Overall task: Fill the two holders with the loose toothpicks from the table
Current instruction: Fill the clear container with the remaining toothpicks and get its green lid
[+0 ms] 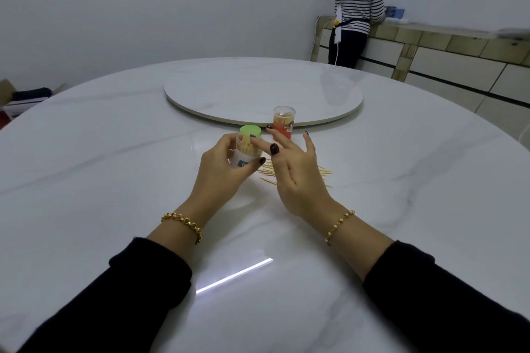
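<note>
Head view: left grip point(226, 163) curls round the green-capped holder point(248, 149); right grip point(289, 163) is spread, one fingertip at the cap. Loose toothpicks point(324, 172) lie on the tabletop point(114, 180) beneath. Tilting the holder uncapped could spill it.

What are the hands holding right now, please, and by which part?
The left hand grips the green-capped holder around its lower body; the right hand holds nothing.
</note>
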Motion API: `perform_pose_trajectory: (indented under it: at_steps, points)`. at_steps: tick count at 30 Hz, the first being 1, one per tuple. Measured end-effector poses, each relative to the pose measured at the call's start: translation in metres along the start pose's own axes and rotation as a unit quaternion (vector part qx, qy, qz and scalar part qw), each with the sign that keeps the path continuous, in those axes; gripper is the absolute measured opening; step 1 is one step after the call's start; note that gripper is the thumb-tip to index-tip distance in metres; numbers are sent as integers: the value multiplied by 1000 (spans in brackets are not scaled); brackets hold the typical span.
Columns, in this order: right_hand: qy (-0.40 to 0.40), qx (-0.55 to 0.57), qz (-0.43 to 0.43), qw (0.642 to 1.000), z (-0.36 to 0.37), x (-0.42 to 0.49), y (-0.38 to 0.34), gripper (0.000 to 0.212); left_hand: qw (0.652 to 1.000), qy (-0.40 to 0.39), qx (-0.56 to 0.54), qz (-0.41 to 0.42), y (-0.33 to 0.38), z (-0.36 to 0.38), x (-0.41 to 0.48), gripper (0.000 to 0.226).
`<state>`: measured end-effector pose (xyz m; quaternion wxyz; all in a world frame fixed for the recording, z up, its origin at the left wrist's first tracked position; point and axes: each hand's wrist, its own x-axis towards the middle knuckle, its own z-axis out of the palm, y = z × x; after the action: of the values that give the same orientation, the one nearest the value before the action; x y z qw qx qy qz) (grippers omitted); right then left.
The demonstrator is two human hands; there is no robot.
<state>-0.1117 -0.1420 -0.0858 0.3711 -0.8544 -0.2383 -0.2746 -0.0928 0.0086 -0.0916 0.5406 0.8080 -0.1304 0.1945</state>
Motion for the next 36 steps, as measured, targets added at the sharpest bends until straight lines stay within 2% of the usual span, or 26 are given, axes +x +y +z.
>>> perform_pose_trajectory:
  at_steps: [6, 10, 14, 18, 21, 25, 29, 33, 36]
  points:
    - [-5, -126, -55, 991, -2, 3, 6, 48, 1000, -13, -20, 12, 2, -1, -1, 42]
    - [-25, -177, -73, 981, -6, 7, 10, 52, 999, -34, -21, 20, 3, 0, -2, 42]
    - [-68, -52, -62, 994, -5, 5, 10, 51, 999, -41, -14, 24, 2, 1, -3, 40]
    - [-16, 95, -19, 995, -8, 6, 11, 48, 999, -39, -2, 29, 2, 0, -3, 45]
    - [28, 104, -15, 994, -12, 5, 17, 46, 999, -39, 6, 31, 1, 0, -2, 46]
    - [43, 87, -13, 995, -13, 6, 24, 45, 999, -32, 12, 23, 0, -1, -2, 46]
    - [20, 75, 40, 996, -19, 7, 33, 49, 999, -34, 16, 20, 0, 0, -2, 48]
    - [-14, 56, 138, 989, -30, 10, 50, 39, 999, -41, 12, 6, -1, 1, -2, 50]
    - [-40, -20, 204, 978, -39, 9, 65, 28, 999, -42, 8, 1, -1, 1, -2, 51]
